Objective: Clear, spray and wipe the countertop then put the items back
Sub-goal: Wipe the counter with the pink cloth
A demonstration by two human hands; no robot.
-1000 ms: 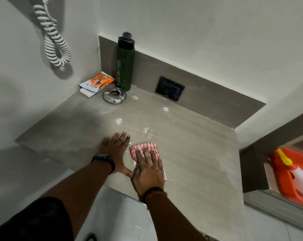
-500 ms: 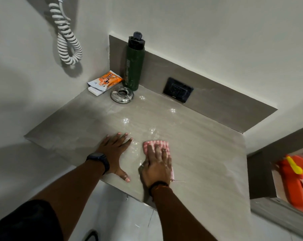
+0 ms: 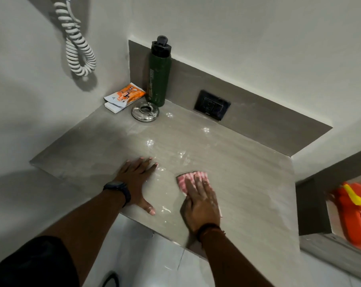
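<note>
The right hand (image 3: 200,201) lies flat, fingers (image 3: 198,182) together on the pink cloth (image 3: 193,178). The left hand (image 3: 137,179) rests open on the wet surface (image 3: 248,183), fingers spread. Far past the fingertips stand a green bottle (image 3: 159,75) and an ashtray (image 3: 145,111). A long push could knock them, or the left hand could slip.

The right hand (image 3: 200,200) covers most of the pink cloth (image 3: 193,176). The orange spray bottle (image 3: 353,212) is blurred and cut by the right edge; the coiled cord (image 3: 78,42) runs off the top.
</note>
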